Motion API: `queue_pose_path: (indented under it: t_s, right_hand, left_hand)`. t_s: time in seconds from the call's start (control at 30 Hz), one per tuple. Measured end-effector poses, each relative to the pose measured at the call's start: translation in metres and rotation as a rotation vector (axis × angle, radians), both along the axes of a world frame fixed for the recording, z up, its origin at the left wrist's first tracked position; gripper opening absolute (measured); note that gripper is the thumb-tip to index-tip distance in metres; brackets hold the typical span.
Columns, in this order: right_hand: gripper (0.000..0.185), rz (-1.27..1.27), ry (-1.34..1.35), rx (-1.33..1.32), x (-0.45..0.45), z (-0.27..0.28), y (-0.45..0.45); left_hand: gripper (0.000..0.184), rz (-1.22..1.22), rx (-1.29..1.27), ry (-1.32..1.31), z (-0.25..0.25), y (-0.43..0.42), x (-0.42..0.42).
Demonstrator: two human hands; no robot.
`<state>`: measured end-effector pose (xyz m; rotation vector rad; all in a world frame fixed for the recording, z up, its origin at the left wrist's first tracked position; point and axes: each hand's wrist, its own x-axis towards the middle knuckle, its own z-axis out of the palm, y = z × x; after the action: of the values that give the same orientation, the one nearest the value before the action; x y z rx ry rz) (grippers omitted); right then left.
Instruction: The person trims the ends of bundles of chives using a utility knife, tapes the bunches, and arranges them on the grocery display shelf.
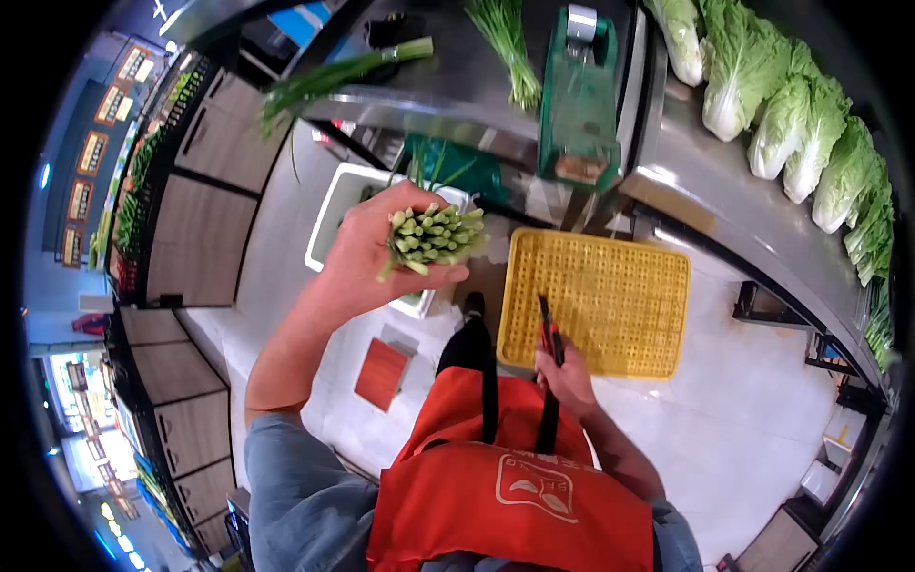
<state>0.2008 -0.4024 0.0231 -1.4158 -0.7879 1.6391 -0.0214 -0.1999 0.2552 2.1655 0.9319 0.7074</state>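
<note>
My left hand (376, 238) is wrapped round a bundle of green stalks (434, 236), their pale cut ends facing up at the camera. Lower right, my right hand (566, 370) grips a knife (547, 322) with a red and black handle and a dark blade, which points away from me over the edge of a yellow crate (596, 305). Below the bundle, partly hidden by it, is a white bin (334, 210). More green stalks (353, 78) and a thin green bunch (510, 48) lie on the dark counter.
A green tape dispenser (579, 105) stands at the counter's front edge. Several cabbages (739, 76) line the metal counter (705, 191) at right. A red-brown square (383, 374) lies on the floor. Cabinets (200, 229) with produce above run along the left.
</note>
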Motion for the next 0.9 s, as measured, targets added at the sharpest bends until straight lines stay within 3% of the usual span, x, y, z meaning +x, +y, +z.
queue_pose_path:
  t_s: [0.03,0.07,0.17,0.33,0.37,0.43,0.57,0.7,0.9]
  right_hand:
    - [0.018,-0.049,0.116,-0.008,0.003,0.009,0.002]
    - [0.021,-0.001,0.036,-0.034,0.008,0.027,0.01]
    - [0.021,-0.006,0.171,0.062,0.009,0.065,0.02]
    - [0.044,-0.005,0.319,0.266,-0.014,0.064,0.031]
    - [0.047,-0.014,0.325,0.297,-0.018,0.06,0.031]
    - [0.048,0.017,0.272,0.286,-0.023,0.041,0.023]
    - [0.051,0.092,0.148,0.253,-0.029,-0.011,0.0]
    - [0.047,0.147,0.087,0.262,-0.04,-0.07,-0.032]
    - [0.048,0.288,-0.06,0.16,-0.053,-0.159,-0.065]
  left_hand:
    - [0.049,0.06,-0.025,0.006,-0.011,-0.017,0.004]
    - [0.048,0.088,-0.068,0.059,-0.019,-0.03,0.005]
    - [0.045,0.146,-0.217,0.133,-0.049,-0.065,0.01]
    - [0.036,0.122,-0.181,0.058,-0.121,-0.113,0.013]
    - [0.036,0.16,-0.317,0.077,-0.131,-0.121,0.014]
    - [0.036,0.229,-0.59,0.111,-0.153,-0.14,0.015]
    - [0.032,0.277,-0.62,-0.043,-0.218,-0.174,0.01]
    - [0.029,0.242,-0.678,-0.033,-0.286,-0.21,-0.002]
    - [0.027,0.212,-0.918,-0.09,-0.391,-0.249,-0.021]
